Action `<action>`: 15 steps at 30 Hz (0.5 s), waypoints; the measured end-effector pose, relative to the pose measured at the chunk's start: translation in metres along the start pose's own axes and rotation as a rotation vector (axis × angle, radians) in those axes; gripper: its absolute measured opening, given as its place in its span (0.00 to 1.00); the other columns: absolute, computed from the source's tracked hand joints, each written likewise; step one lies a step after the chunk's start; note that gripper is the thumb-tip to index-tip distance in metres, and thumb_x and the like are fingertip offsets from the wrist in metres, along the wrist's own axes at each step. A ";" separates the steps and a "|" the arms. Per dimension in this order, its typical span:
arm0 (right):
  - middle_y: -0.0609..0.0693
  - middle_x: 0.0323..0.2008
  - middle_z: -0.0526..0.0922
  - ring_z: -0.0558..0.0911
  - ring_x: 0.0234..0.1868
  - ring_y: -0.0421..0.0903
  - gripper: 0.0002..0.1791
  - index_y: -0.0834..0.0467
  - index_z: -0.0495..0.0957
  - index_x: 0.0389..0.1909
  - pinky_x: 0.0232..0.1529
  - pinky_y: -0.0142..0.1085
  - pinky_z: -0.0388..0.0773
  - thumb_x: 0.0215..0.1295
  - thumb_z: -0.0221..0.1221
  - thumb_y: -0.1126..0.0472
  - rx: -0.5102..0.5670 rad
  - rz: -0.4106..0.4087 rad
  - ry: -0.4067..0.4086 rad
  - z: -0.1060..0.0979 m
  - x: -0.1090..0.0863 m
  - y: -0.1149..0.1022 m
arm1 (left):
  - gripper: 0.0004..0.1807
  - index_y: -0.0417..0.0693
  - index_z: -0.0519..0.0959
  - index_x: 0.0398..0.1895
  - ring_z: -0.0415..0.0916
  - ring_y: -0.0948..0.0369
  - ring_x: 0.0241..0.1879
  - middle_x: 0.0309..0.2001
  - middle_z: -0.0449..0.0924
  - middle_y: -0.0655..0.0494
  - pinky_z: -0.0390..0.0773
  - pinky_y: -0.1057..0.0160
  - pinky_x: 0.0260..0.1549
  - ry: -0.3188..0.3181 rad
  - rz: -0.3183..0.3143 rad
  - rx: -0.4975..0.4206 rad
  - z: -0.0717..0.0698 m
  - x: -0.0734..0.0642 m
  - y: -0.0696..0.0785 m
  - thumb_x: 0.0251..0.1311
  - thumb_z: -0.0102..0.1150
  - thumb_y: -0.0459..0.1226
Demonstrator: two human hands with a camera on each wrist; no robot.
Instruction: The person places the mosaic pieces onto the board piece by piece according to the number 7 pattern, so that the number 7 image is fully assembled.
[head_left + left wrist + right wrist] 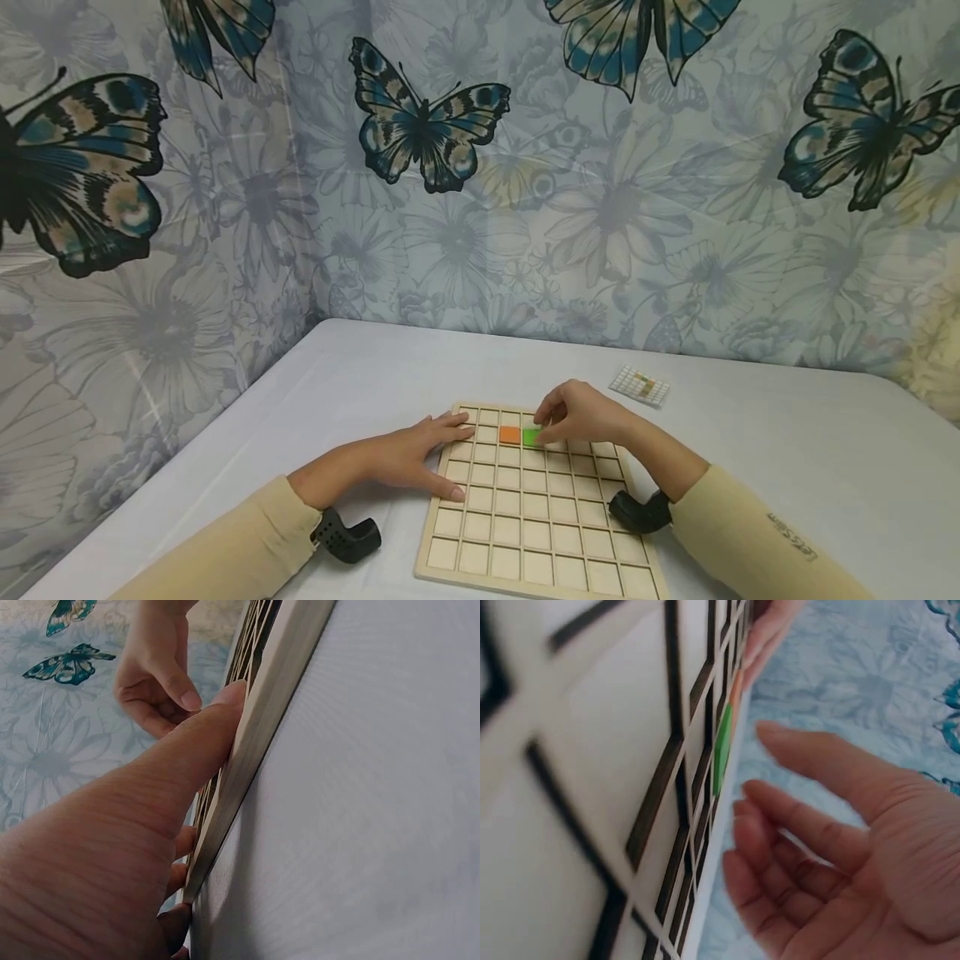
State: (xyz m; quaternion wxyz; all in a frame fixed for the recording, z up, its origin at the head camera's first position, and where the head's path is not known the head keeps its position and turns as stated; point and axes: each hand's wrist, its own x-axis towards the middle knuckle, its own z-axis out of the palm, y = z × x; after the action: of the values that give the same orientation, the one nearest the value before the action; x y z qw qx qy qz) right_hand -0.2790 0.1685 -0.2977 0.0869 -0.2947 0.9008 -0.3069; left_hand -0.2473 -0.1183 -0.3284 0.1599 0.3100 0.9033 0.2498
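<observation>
A pale wooden grid board [525,506] lies on the white table. Side by side in its second row from the far edge are an orange square tile [510,434] and a green square tile [531,437]. My left hand [408,454] rests on the board's left edge with fingers and thumb spread; in the left wrist view its thumb lies on the rim. Just above and beside the green tile is my right hand [588,414]. In the right wrist view, that hand [817,847] has loosely bent fingers, thumb and forefinger apart, holding nothing, clear of the green tile [722,746].
A small card or mini grid [640,386] with a few coloured squares lies on the white table [405,367] beyond the board, to the right. Black wrist devices [348,537] sit at both cuffs. A butterfly-patterned cloth [465,250] hangs behind the table.
</observation>
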 end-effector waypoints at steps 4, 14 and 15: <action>0.50 0.31 0.83 0.79 0.30 0.40 0.13 0.64 0.83 0.35 0.31 0.33 0.78 0.52 0.68 0.59 0.011 0.014 0.009 -0.006 -0.004 -0.003 | 0.46 0.60 0.56 0.71 0.33 0.45 0.74 0.75 0.42 0.58 0.43 0.41 0.69 0.001 0.005 0.003 0.000 0.000 0.000 0.49 0.65 0.57; 0.50 0.32 0.82 0.79 0.32 0.42 0.17 0.64 0.82 0.39 0.33 0.35 0.77 0.52 0.68 0.57 0.026 0.071 0.056 -0.024 -0.025 -0.003 | 0.46 0.60 0.56 0.71 0.32 0.46 0.74 0.75 0.41 0.58 0.42 0.42 0.70 -0.011 0.011 -0.011 0.001 0.000 -0.002 0.50 0.65 0.56; 0.50 0.32 0.82 0.78 0.32 0.43 0.17 0.64 0.82 0.39 0.33 0.35 0.77 0.52 0.68 0.56 0.032 0.084 0.059 -0.026 -0.027 -0.003 | 0.46 0.60 0.56 0.71 0.32 0.46 0.74 0.75 0.41 0.58 0.42 0.42 0.70 -0.010 0.009 -0.010 0.000 0.000 -0.002 0.50 0.65 0.56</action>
State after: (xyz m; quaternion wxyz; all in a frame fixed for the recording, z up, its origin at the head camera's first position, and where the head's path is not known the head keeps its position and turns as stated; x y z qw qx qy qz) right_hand -0.2641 0.1956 -0.2760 0.0780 -0.2459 0.9095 -0.3261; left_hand -0.2479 -0.1193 -0.3297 0.1649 0.3146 0.8997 0.2536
